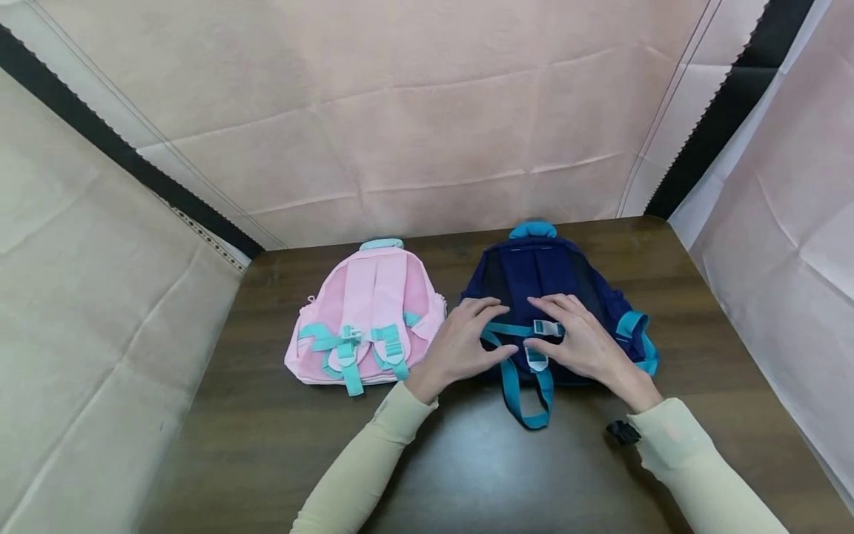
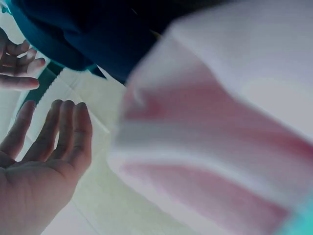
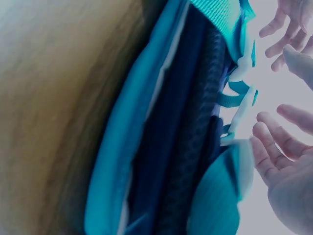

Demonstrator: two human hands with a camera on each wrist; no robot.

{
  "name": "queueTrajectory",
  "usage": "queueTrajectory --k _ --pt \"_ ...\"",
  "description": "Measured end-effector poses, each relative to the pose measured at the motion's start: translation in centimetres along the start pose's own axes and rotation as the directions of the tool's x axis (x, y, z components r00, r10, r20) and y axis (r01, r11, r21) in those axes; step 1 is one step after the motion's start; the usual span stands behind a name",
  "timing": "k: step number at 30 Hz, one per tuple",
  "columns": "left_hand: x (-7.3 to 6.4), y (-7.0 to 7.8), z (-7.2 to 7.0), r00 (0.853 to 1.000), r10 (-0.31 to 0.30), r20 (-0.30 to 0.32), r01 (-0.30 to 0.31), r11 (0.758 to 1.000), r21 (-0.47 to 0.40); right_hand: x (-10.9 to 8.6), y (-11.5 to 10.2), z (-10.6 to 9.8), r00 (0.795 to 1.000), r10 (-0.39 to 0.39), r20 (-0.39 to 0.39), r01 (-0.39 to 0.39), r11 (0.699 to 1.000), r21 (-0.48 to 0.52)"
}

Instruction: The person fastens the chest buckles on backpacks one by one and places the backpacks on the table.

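Note:
Straps up, a navy backpack (image 1: 534,274) with teal straps and pale buckles lies on the brown table. My left hand (image 1: 463,343) hovers over its left side, fingers relaxed and thumb apart. Over its right side, near the buckles, is my right hand (image 1: 579,340), fingers loosely bent, holding nothing. In the left wrist view the left hand (image 2: 49,161) shows an empty palm. The right wrist view has the right hand (image 3: 288,171) beside the teal straps (image 3: 215,196), its palm empty too. To the left lies a pink backpack (image 1: 380,289) with mint straps.
The wooden table (image 1: 267,445) carries both backpacks side by side near its far edge. Pale fabric walls (image 1: 434,148) with dark strips at the corners enclose it on three sides. A teal strap loop (image 1: 534,419) from the navy backpack trails toward the front.

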State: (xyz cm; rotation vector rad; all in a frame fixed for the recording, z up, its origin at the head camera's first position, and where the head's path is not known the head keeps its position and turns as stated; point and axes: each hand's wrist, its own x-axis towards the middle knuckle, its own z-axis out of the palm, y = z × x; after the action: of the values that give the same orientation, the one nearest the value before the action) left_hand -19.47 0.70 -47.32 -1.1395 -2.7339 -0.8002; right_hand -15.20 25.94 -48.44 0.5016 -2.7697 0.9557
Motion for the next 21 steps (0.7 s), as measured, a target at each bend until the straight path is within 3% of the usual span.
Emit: queueTrajectory --k 13,21 --pt "-2.9 -2.9 -3.4 0.993 -0.117 0.009 0.116 0.988 0.105 2.2 -2.7 1.7 0.997 -0.070 0.023 0.070 0.998 -0.006" --pt "-5.5 -5.3 -5.3 0.975 -0.212 -0.060 0.219 0.963 0.158 3.4 -4.9 3.3 0.992 -0.070 0.104 0.069 0.998 0.013"
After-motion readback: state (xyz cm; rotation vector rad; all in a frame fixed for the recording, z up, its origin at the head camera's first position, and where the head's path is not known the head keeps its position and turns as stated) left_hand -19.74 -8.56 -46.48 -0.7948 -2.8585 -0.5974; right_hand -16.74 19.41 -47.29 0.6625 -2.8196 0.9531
